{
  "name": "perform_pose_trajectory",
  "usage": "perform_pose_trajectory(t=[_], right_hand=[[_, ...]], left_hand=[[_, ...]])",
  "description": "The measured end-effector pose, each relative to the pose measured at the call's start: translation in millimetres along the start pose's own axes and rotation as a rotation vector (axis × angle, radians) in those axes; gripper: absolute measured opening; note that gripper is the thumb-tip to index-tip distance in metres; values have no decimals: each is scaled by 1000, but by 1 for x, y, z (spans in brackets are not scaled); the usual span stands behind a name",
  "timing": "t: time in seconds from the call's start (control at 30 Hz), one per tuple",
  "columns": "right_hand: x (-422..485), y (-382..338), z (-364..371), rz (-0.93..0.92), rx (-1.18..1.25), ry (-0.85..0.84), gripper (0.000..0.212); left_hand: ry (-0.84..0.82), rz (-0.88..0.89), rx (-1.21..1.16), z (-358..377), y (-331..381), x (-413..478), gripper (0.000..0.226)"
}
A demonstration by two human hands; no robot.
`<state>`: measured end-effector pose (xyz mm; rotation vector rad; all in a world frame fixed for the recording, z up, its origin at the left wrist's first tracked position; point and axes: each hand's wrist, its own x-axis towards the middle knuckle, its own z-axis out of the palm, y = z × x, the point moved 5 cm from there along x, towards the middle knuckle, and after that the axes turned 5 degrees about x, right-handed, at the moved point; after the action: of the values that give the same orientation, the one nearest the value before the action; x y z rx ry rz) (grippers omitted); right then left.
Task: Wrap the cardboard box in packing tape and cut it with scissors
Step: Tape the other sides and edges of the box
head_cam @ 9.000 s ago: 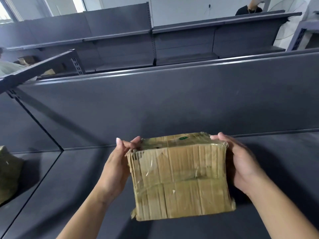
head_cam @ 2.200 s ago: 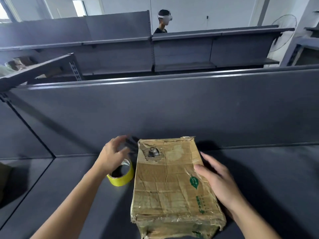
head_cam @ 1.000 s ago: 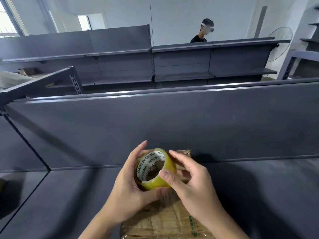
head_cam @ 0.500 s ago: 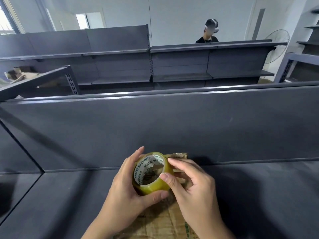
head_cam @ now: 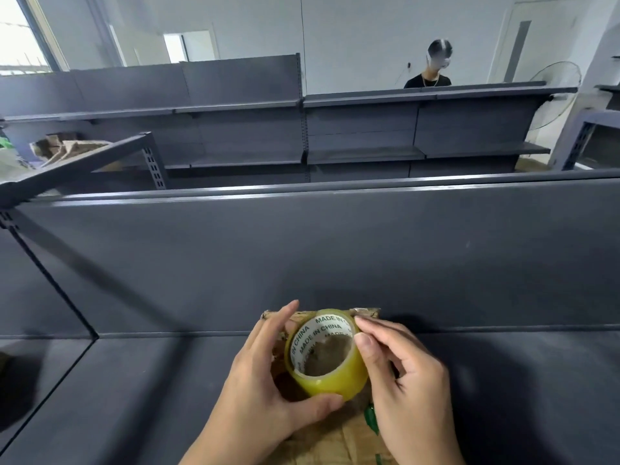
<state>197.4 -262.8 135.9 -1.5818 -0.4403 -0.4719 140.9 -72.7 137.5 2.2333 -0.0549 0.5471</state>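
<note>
A yellowish roll of packing tape with a white printed core is held above the brown cardboard box. My left hand grips the roll from the left, thumb under its front edge. My right hand touches the roll's right rim with fingertip and thumb. The box lies on the dark grey shelf, mostly hidden under my hands; its far edge and a patch near the bottom show. No scissors are in view.
A dark grey back panel rises right behind the box. A shelf joint runs diagonally at the left. Beyond stand more grey shelving rows, crumpled cardboard at the far left, and a person behind the far shelf.
Since half a second ago the roll has turned slightly so its core faces up more; my right fingers have slid along its right rim. Earlier I set the box down and picked up the tape.
</note>
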Motion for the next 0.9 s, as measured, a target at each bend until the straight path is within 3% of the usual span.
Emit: perform_pose_trajectory(t=[0.13,0.23,0.4,0.57,0.73,0.9], right_hand=[[-6,0,8,196,94,-226,64],[-9,1,13,222,74,-330,81],[-4,6,7,330,214,-276,80],[-3,7,6,301,88,-242,68],[-3,4,1,213,21,-117,62],[-2,1,-6,88,-43,30,41]], left_hand=[[37,-64,-7,-4,7,0,108],[-29,-76,-27,-3,5,4,110],[-178,-66,-170,3,2,5,94],[-108,-60,-137,3,3,5,58],[-75,-16,-88,3,6,5,49],[-127,27,-155,3,9,5,44]])
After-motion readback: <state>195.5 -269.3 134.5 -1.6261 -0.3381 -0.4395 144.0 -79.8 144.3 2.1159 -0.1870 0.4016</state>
